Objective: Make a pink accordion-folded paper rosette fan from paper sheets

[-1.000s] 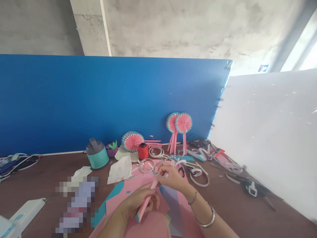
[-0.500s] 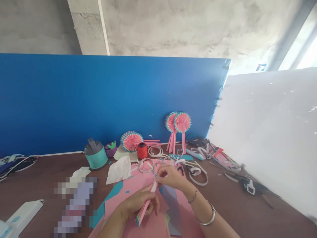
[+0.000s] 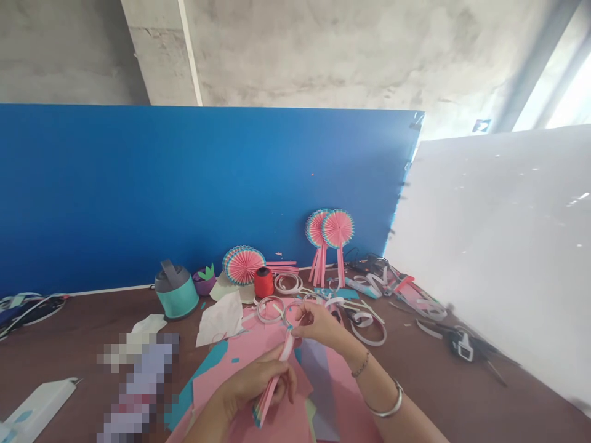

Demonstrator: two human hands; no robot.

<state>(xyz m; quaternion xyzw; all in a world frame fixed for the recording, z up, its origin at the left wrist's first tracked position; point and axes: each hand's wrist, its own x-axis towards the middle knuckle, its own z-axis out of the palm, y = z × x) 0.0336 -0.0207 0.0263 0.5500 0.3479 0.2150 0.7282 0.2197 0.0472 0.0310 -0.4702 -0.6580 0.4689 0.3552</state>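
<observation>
Holding the work low over the bench [image 3: 401, 394], I have the left grip [image 3: 258, 376] closed around a narrow bundle of pleated pink paper with blue and pale layers at its lower end [image 3: 268, 397]. It slants up and away above loose pink paper sheets [image 3: 215, 375]. My right grip [image 3: 318, 325] is drawn together at the bundle's upper end; whether it pinches paper, thread or a bit of tape between the fingertips, I cannot tell.

Judging by what stands around it, a good share looks done. Two round pink pleated paper rosettes with blue-edged rims [image 3: 338, 228] stand against the blue partition [image 3: 184, 184], pink strips hanging beneath them. A stack of similar pink paper rosettes [image 3: 244, 266] leans to their left, behind the red thread spool [image 3: 263, 283], and I see no hanging strips attached there. Several flat pink paper strips [image 3: 282, 269] lie just beside that stack.

The bundle in hand seems the least advanced: its folds are made, but it is narrow and closed up, not spread into a round, and nothing hangs from it that I can make out. White rolls of narrow tape [image 3: 287, 283] sit next to the spool, and a lavender paper sheet [image 3: 318, 375] lies partly beneath my right forearm's side of the work, apparently unfolded
</observation>
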